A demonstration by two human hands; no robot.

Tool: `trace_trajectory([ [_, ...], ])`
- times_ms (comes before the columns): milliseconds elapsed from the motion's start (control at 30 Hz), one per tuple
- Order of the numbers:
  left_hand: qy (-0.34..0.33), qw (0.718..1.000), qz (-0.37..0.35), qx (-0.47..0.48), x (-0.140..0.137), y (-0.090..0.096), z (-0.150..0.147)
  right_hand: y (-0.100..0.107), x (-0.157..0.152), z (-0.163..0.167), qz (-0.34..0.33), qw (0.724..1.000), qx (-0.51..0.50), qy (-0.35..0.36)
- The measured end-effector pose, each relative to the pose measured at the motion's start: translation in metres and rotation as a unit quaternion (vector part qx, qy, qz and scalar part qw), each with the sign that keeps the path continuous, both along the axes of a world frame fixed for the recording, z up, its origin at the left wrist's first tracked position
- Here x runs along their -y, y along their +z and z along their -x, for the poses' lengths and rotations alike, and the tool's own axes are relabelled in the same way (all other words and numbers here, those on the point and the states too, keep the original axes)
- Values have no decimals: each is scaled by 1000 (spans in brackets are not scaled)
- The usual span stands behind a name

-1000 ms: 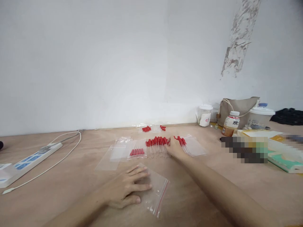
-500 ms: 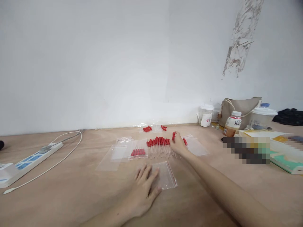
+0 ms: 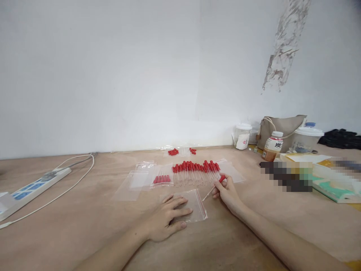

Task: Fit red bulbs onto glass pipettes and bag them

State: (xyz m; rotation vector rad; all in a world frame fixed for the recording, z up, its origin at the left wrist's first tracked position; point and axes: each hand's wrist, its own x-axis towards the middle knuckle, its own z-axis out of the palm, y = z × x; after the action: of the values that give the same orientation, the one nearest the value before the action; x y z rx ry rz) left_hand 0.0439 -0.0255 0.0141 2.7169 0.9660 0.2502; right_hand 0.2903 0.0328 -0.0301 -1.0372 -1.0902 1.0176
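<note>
Aslant, red-bulbed dropper (image 3: 222,178) pinched in right hand (image 3: 229,193), tip pointing down-left at clear bag (image 3: 198,206), left hand (image 3: 166,219) spread atop.

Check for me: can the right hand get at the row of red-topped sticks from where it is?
Probably yes: the right hand is close to the right end of the row, and nothing visible blocks the way. Its grip already holds one red-topped stick, though, which may hinder picking another.
</note>
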Motion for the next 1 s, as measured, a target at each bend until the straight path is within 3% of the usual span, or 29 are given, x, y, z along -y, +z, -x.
trace_trajectory([
  [333,-1,1000,-9,-14,0,0,-1,0,4,4,10,1000,-2,25],
  [600,1,1000,-15,-9,0,0,-1,6,14,9,101,984,-68,127],
  [767,-8,1000,-14,0,0,0,-1,6,13,-3,55,957,142,248],
  [900,-13,1000,-19,-13,-1,0,-2,10,11,-3,-69,929,295,210],
  [1000,-16,1000,-16,-19,-1,0,-2,11,11,6,-94,922,313,205],
])
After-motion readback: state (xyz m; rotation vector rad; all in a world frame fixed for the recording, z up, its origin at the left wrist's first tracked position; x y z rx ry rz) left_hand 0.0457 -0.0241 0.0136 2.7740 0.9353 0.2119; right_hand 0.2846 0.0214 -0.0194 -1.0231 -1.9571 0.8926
